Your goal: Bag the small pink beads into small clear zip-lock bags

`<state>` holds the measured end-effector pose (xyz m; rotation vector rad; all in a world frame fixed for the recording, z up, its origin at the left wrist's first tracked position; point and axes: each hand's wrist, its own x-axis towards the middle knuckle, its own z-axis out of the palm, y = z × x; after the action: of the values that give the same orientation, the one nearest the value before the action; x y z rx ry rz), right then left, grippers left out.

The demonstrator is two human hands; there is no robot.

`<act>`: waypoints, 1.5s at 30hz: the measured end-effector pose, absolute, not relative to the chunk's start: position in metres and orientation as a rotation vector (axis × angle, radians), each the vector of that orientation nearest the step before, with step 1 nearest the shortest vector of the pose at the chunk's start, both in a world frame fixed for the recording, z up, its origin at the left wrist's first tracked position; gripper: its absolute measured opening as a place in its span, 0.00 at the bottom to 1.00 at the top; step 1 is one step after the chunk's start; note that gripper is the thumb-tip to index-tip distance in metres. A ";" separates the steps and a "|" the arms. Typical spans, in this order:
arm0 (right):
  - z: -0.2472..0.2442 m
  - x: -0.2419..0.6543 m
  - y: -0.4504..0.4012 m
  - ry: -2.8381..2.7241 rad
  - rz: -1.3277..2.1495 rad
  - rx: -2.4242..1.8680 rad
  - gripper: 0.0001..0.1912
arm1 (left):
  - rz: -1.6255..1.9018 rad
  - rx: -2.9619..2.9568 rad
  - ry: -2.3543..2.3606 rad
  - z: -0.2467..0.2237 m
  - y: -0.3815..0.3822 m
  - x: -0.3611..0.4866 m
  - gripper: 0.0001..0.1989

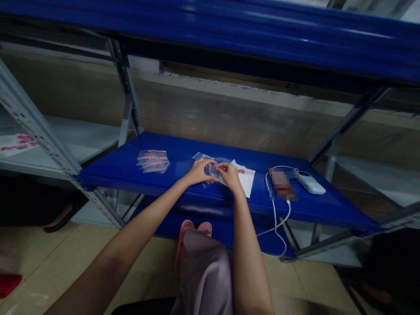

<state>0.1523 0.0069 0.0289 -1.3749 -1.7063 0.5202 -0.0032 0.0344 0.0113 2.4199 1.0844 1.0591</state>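
Note:
A clear plastic bag (212, 171) is between my two hands over the blue shelf. My left hand (197, 172) curves around its left side, thumb and fingers closed on the plastic. On the other side, my right hand (230, 175) is pinched at the bag; what its fingertips hold is too small to make out. A white paper sheet (247, 183) with small pink pieces (241, 171) on it lies just right of my right hand. More clear plastic (201, 155) lies behind my left hand. To the left, several clear zip bags (152, 162) with pinkish contents lie overlapped.
A phone (282, 184), partly blurred, and a white power bank (311, 182) lie at the right, with a white cable (274, 218) hanging over the front edge. Metal posts (49, 118) and an upper blue shelf (210, 35) frame the space. Other people's feet show at both sides.

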 end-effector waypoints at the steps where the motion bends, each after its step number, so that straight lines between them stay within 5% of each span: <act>1: 0.027 0.153 0.007 -1.697 0.564 -1.323 0.06 | 1.091 2.327 1.041 0.012 0.037 -0.005 0.18; 4: 0.024 0.152 0.008 -1.646 0.675 -1.183 0.07 | 1.185 2.105 0.957 0.014 0.041 -0.006 0.08; 17: 0.027 0.147 0.004 -1.537 0.753 -1.212 0.09 | 1.177 2.170 1.058 0.031 0.032 -0.004 0.04; 26: 0.022 0.144 0.005 -1.494 0.863 -1.204 0.09 | 1.419 2.215 1.194 0.032 0.021 -0.005 0.07; 35: 0.035 0.135 -0.009 -1.759 0.602 -1.373 0.06 | 1.124 2.155 1.219 0.027 0.022 -0.014 0.09; 45: 0.023 0.137 -0.003 -1.712 0.803 -1.231 0.10 | 1.027 2.190 1.295 0.029 0.016 -0.023 0.18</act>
<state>0.1370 -0.0030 0.0228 -1.2312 -1.7121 0.8032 -0.0225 0.0159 0.0288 2.1895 1.2949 1.0271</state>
